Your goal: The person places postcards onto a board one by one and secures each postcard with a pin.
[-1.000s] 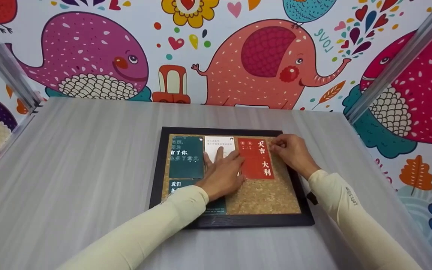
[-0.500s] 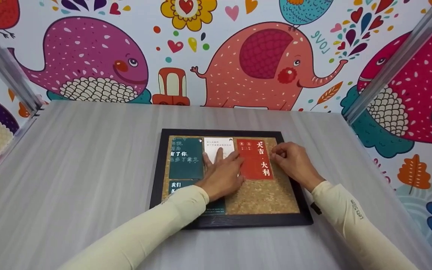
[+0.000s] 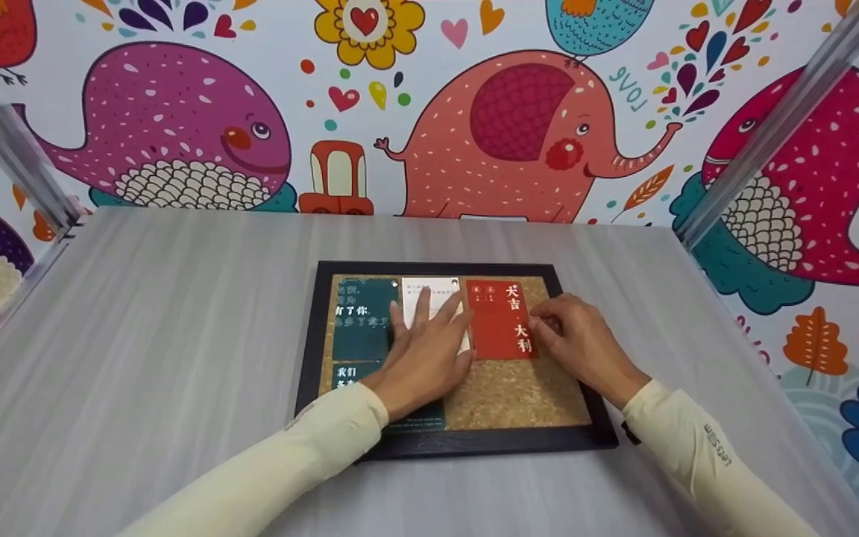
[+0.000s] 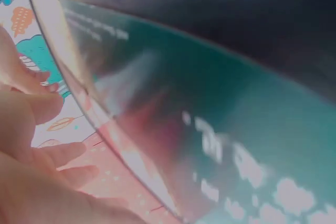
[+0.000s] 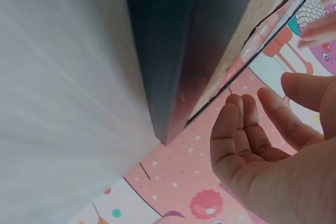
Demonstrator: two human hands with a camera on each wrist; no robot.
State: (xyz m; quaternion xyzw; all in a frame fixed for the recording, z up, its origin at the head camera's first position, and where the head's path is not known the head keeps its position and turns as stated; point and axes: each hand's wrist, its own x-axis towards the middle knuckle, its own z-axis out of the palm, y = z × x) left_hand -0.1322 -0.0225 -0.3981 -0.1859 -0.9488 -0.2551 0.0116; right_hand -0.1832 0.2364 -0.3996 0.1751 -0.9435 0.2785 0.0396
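Note:
A black-framed cork board (image 3: 523, 399) lies flat on the table with several cards on it. My left hand (image 3: 423, 358) rests with spread fingers over the white card (image 3: 413, 291), covering much of it and part of a lower teal card (image 3: 420, 419). Beside it, the red card (image 3: 495, 328) with white characters is at the board's upper right. Loosely bent, the fingers of my right hand (image 3: 586, 343) are at the red card's right edge. In the right wrist view, that hand's thumb stands apart from its fingers, with nothing seen between them.
A teal card (image 3: 362, 343) occupies the board's upper left. Small pins show on the teal card's and white card's top right corners. The pale wood-grain table (image 3: 176, 335) ends at a cartoon-printed wall (image 3: 198, 97), with metal posts (image 3: 765, 134) at its back corners.
My left hand has shifted slightly left, its fingers spreading wider over the white card. My right hand has moved down along the red card's right edge, its fingertips now lower.

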